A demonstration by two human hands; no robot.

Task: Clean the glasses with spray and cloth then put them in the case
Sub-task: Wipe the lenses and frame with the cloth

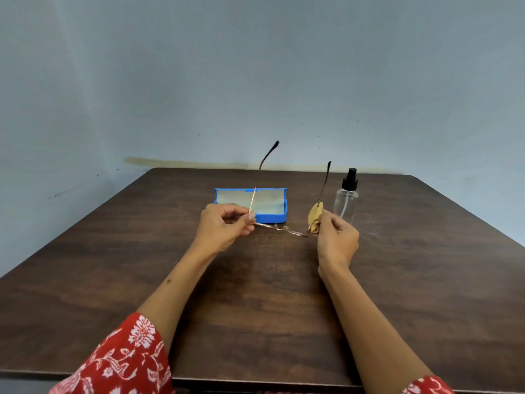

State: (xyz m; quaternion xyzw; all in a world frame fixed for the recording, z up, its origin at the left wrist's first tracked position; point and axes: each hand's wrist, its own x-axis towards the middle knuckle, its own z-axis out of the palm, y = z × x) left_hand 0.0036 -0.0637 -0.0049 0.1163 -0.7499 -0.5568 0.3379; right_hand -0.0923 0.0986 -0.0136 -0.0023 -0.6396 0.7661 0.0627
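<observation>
While my left hand (224, 223) pinches the glasses (279, 228) above the table (426, 280), my right hand (336, 237) grips the cloth (314, 216) at the frame's other end; I'd rub gently, avoiding twisting.

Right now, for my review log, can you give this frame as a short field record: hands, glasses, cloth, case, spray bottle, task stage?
left hand: pinches the glasses at one temple hinge
right hand: presses the cloth around the other end of the frame
glasses: held above the table, temples unfolded and pointing up
cloth: tan, bunched
case: blue, open, behind the hands
spray bottle: clear, black nozzle, upright, right of the case
stage: wiping; glasses not yet in the case
</observation>
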